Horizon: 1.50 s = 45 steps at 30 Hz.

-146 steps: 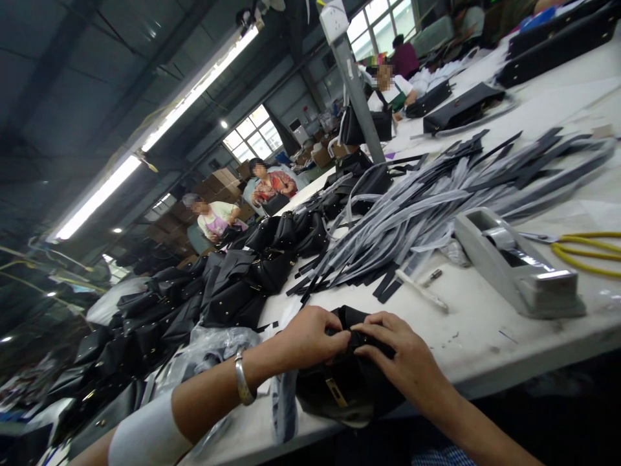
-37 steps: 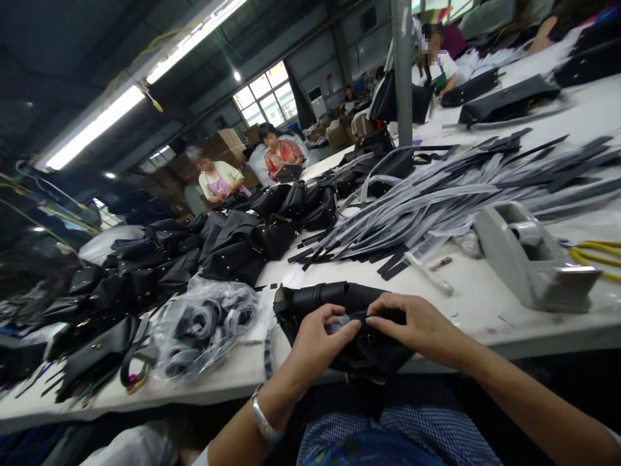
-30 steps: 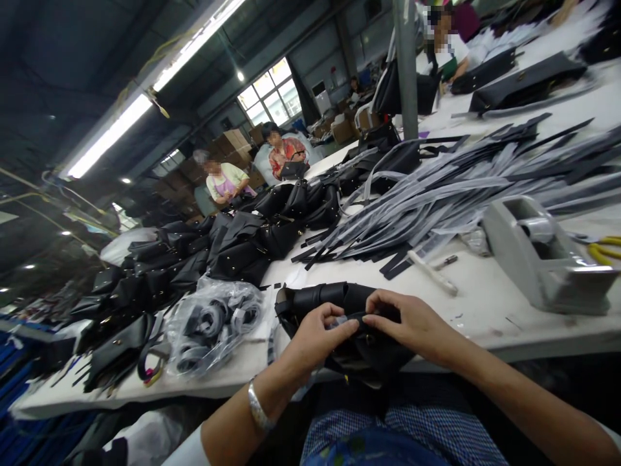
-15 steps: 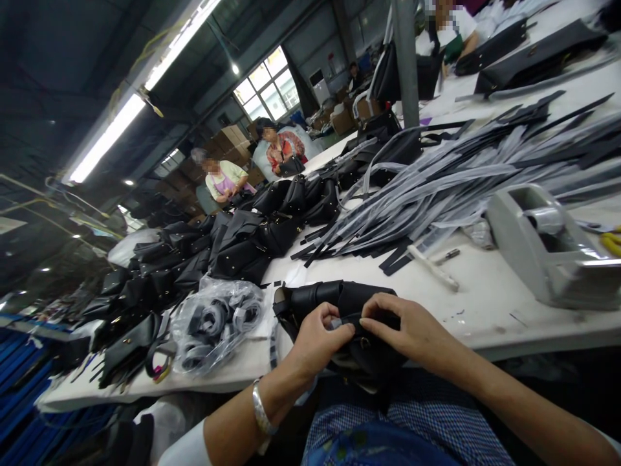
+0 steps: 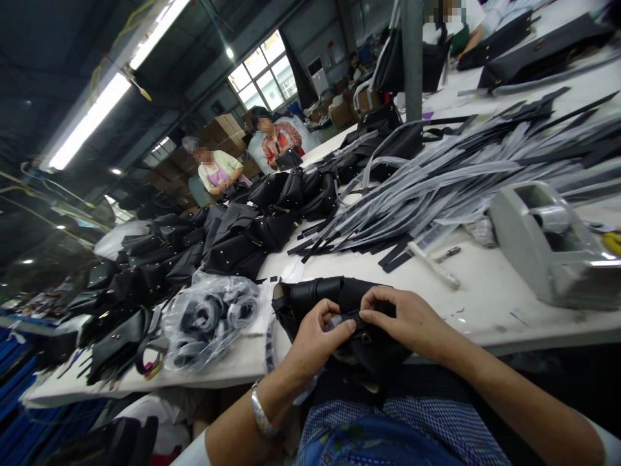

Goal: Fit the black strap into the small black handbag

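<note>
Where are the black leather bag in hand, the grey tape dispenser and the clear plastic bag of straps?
black leather bag (image 5: 315, 295), head view, rolled top edge.
grey tape dispenser (image 5: 521, 223), head view, sloped side wall.
clear plastic bag of straps (image 5: 208, 317), head view, middle of the bag.

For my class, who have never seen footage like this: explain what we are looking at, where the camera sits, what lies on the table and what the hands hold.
There is no machine here. The picture comes from a camera worn on a person's head, looking forward and down, so the two arms entering from the bottom are that person's own. The left hand and right hand both pinch a black bag at the near edge of the white table. On the table lie a clear plastic packet of rolled straps, a heap of black bags, a spread of grey and black strips and a grey tape dispenser. Other people sit further along the table.
</note>
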Motion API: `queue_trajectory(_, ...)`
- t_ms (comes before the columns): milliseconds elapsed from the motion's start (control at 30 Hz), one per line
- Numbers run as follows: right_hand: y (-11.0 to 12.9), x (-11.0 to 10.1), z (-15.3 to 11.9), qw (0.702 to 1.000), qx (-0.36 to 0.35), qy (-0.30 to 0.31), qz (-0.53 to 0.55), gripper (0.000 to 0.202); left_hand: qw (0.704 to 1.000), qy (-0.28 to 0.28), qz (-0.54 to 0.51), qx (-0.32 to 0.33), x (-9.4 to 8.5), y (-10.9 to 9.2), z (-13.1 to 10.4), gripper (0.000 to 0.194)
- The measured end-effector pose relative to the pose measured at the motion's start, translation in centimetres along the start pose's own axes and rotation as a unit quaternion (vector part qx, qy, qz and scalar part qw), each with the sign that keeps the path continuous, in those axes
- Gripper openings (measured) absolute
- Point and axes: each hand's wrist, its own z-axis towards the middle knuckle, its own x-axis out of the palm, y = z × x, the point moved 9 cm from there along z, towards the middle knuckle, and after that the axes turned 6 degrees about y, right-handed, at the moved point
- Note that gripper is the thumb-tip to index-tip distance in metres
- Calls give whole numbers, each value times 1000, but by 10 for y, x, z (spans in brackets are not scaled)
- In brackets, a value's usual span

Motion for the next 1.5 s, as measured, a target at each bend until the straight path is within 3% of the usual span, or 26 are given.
queue_trajectory(233,-8,5,-3,1000,-4,7,-23,6,1000,13,-24,-4,6,1,2,31)
queue_trajectory(467,-8,9,-11,998,-42,-24,-35,5,999,-34,23,-7,4,3,7,23)
queue_trajectory(567,-7,3,-9,997,-72,1,-33,7,999,-33,27,-3,5,1,7,25)
queue_trajectory(667,-23,-28,0,988,-58,-40,-139,16,999,-31,28,-9,5,2,6,29)
queue_trajectory(767,-58,-82,10,949,23,-158,-271,24,1000,-20,12,-11,7,4,6,31)
queue_trajectory(833,-82,-106,15,929,64,-185,-313,24,1000,-18,5,-10,7,5,6,32)
queue_trajectory(933,-110,-117,19,917,98,-182,-340,17,1000,-19,8,-9,6,7,8,30)
queue_trajectory(1033,-120,-117,17,918,105,-190,-331,8,1000,-26,7,-7,5,8,10,28)
queue_trajectory(1167,-108,-128,8,934,78,-229,-263,10,999,-31,10,-7,4,7,9,26)
queue_trajectory(1333,-72,-150,-29,940,16,-337,-53,38,999,-35,4,3,3,6,8,24)
queue_trajectory(1400,-63,-141,-43,935,10,-341,98,38,999,-32,-4,5,4,6,9,23)
queue_trajectory(1500,-58,-88,-51,910,90,-223,337,40,1000,-30,-9,2,4,7,10,23)
